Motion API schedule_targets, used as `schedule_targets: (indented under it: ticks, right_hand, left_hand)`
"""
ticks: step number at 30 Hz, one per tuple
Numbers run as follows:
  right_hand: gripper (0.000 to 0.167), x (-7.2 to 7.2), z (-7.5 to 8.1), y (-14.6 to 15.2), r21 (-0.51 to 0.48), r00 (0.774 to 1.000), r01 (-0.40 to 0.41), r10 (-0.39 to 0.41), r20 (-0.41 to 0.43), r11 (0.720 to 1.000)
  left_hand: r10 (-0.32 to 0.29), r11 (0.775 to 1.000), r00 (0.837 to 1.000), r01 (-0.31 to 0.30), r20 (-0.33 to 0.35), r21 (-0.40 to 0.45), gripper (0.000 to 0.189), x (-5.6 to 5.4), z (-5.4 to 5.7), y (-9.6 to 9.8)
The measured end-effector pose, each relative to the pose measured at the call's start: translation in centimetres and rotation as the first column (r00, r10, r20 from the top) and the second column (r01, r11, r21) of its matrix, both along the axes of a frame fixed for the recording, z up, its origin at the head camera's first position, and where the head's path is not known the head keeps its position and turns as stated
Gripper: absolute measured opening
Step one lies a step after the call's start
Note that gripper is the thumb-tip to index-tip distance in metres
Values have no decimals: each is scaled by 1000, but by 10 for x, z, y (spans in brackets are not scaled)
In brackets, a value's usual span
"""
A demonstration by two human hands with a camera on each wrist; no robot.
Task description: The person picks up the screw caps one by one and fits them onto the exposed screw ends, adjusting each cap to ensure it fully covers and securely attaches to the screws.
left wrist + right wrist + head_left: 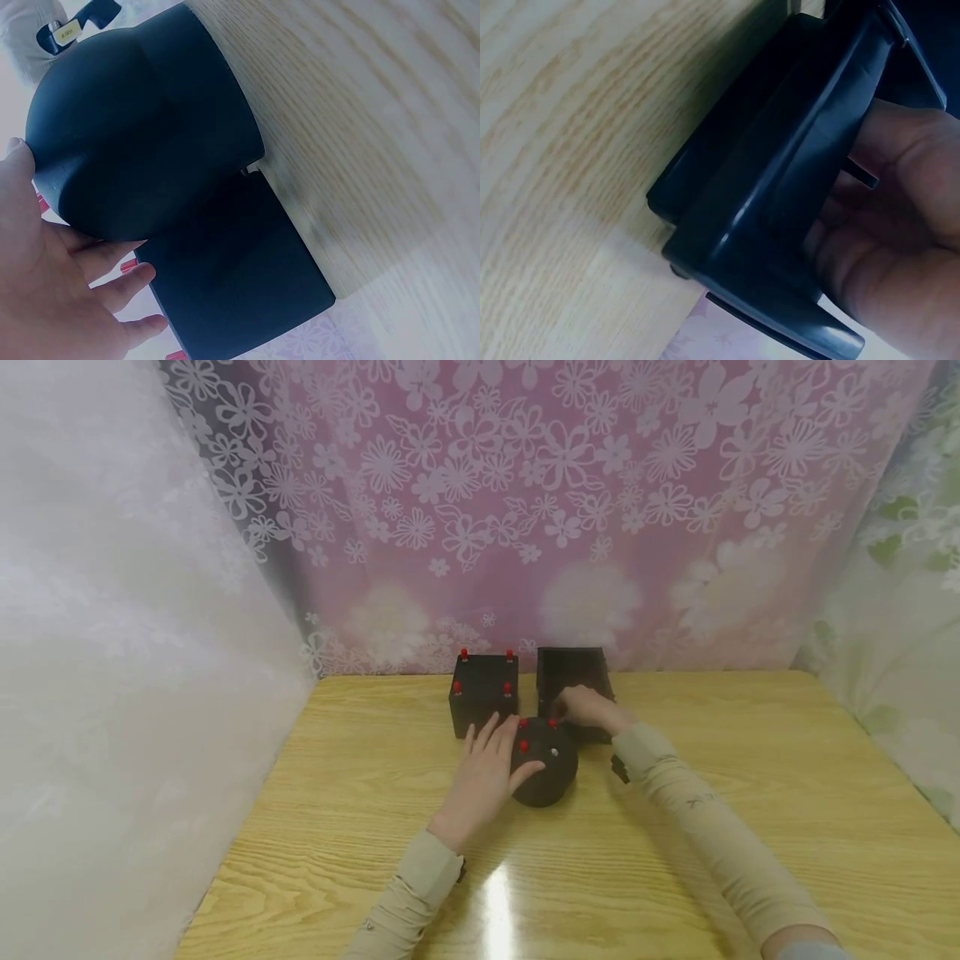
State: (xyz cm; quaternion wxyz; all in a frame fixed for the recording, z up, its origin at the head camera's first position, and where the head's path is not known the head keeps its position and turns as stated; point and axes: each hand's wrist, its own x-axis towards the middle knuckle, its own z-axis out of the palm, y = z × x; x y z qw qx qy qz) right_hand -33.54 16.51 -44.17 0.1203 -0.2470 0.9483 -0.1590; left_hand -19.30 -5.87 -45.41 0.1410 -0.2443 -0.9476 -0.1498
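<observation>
A round black piece carries 3 red-capped posts and a bare silver one on top. My left hand holds it from the left, thumb and fingers spread around its side; its smooth curved wall shows in the left wrist view. Just behind, my right hand reaches into a black open tray. In the right wrist view its bent fingers are down inside the tray's walls; I cannot tell whether they hold anything, as the fingertips are hidden.
A square black box with red-capped posts at its corners stands left of the tray, near my left fingertips. All sit on a wood-grain table. Behind it hangs a pink floral curtain, with pale sheets at both sides.
</observation>
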Motion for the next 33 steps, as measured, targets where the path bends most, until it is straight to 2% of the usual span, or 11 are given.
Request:
schedule_targets:
  ticks: [4, 14, 18, 22, 25, 30, 33]
  right_hand:
    - [8, -1, 0, 1, -22, 1000, 8, -8, 19, 1000]
    - [13, -1, 1, -2, 12, 1000, 13, -13, 12, 1000]
    - [13, -2, 2, -2, 2, 999, 0, 0, -37, 1000]
    - [9, 1, 4, -1, -26, 992, -52, 48, -120, 998]
    - [11, 4, 7, 0, -48, 986, -76, 68, -151, 996]
    - [14, 10, 12, 4, -75, 988, -30, 18, -152, 997]
    - [13, 14, 14, 7, -123, 986, 8, -28, -162, 992]
  left_hand:
    - [-2, 1000, 1000, 2, 13, -2, 82, 0, 0, 0]
    - [1, 1000, 1000, -1, 27, 0, 83, 0, 0, 0]
    - [-4, 1000, 1000, 3, 29, 15, 82, 1, 2, -1]
    - [-8, 1000, 1000, 7, 28, 24, 81, 1, 1, -1]
    - [-10, 1000, 1000, 10, 17, 25, 81, 0, 0, -1]
    - [-12, 1000, 1000, 11, 16, 26, 81, -1, 0, 0]
    - [-12, 1000, 1000, 12, 17, 26, 81, -1, 0, 1]
